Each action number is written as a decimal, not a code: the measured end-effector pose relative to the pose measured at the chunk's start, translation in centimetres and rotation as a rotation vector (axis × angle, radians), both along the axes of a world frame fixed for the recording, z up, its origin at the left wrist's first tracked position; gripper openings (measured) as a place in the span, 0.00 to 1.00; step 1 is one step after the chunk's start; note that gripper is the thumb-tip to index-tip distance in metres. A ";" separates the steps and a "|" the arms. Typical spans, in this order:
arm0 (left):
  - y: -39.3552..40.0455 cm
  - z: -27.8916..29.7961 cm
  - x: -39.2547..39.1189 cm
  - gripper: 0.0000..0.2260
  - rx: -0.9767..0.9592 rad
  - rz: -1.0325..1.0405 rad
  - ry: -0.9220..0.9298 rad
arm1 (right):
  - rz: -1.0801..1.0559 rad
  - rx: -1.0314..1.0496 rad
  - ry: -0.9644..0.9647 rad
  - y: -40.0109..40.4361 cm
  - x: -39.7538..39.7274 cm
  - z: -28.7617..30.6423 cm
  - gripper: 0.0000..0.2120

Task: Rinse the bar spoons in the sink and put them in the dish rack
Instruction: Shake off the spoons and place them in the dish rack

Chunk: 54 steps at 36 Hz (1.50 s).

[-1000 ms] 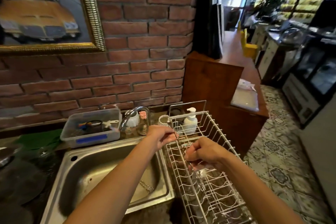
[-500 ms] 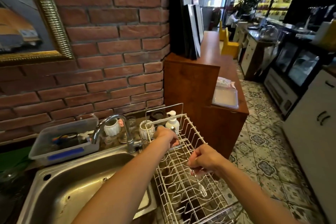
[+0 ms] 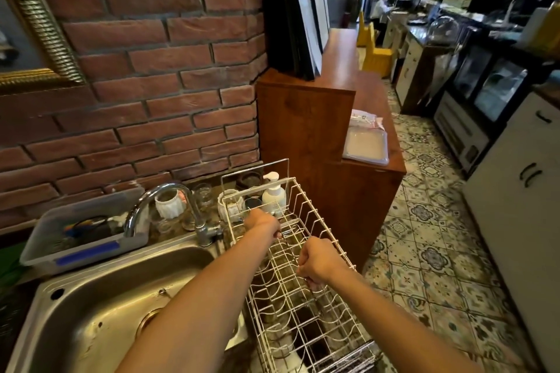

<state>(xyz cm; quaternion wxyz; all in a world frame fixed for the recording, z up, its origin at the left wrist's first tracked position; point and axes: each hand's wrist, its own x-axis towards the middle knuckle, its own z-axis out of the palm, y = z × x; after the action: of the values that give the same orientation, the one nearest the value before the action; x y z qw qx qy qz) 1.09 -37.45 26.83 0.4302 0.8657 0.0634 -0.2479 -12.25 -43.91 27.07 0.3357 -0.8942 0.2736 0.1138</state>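
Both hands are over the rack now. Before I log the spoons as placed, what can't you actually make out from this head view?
- Bar spoons: not clearly visible; both fists cover whatever they hold.
- Left hand: fingers curled, seen from behind, contents hidden.
- Right hand: same, knuckles toward the camera.
- Dish rack: near end cut off by the bottom edge; contents blurred behind wires.
- Sink: drain partly hidden by the left forearm.

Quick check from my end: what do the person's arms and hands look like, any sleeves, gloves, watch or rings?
Both forearms are bare as far as the view reaches, with no sleeves in sight. The left hand and right hand wear no gloves. No watch, bracelet or ring shows on the sides facing the camera.
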 end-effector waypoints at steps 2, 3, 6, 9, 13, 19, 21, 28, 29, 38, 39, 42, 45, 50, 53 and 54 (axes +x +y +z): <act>-0.2 -0.4 0.3 0.13 0.018 -0.010 -0.003 | 0.018 -0.014 0.006 0.2 0.1 -0.6 0.02; -0.2 -0.6 0.3 0.14 0.027 -0.010 -0.008 | 0.019 -0.017 0.006 0.3 0.1 -0.8 0.02; -0.3 -0.9 0.6 0.17 0.094 -0.035 -0.039 | 0.041 -0.050 0.030 0.2 0.3 -1.1 0.05; -0.3 -1.3 1.1 0.18 0.078 -0.100 -0.036 | 0.056 -0.067 0.049 0.0 0.2 -1.5 0.05; -0.2 -1.5 0.6 0.17 0.156 -0.131 -0.044 | 0.064 -0.088 0.053 0.0 0.2 -2.0 0.05; -0.3 -1.4 0.1 0.17 0.175 -0.139 -0.017 | 0.105 -0.173 0.045 0.3 0.1 -2.4 0.05; -0.2 -1.4 0.1 0.15 0.152 -0.127 -0.004 | 0.125 -0.187 0.053 0.4 0.1 -2.4 0.04; 0.3 0.0 -0.4 0.13 0.225 -0.284 -0.065 | 0.187 -0.242 0.042 0.7 0.0 -1.7 0.11; 0.4 0.4 -0.4 0.14 0.243 -0.320 -0.090 | 0.193 -0.246 0.030 0.9 0.0 -1.5 0.12; 2.3 6.1 2.6 0.13 -0.028 -0.289 -0.107 | 0.060 -0.017 -0.140 -0.1 1.5 2.7 0.12; 2.9 6.9 3.0 0.11 -0.080 -0.268 -0.095 | 0.038 0.026 -0.169 -0.3 1.8 3.2 0.11; 5.4 8.7 3.9 0.04 -0.234 -0.214 -0.102 | 0.035 0.056 -0.267 -0.3 2.4 5.0 0.09; 8.5 9.2 4.6 0.05 -0.296 -0.207 -0.145 | 0.083 0.053 -0.373 0.7 3.1 6.5 0.09; 13.8 8.4 5.5 0.07 -0.385 -0.104 -0.173 | 0.166 0.029 -0.459 3.6 4.5 7.4 0.09; 17.1 7.3 5.5 0.09 -0.398 -0.046 -0.170 | 0.216 0.028 -0.462 6.2 5.8 7.2 0.07; 18.1 6.7 5.6 0.09 -0.411 -0.032 -0.149 | 0.245 0.017 -0.453 7.1 6.3 7.1 0.07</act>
<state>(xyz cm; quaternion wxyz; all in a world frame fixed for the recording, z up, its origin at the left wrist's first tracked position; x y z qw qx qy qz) 6.65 -19.34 33.53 0.5971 0.7766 -0.0342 -0.1978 -5.92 -36.81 34.20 0.3795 -0.9205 0.0800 -0.0471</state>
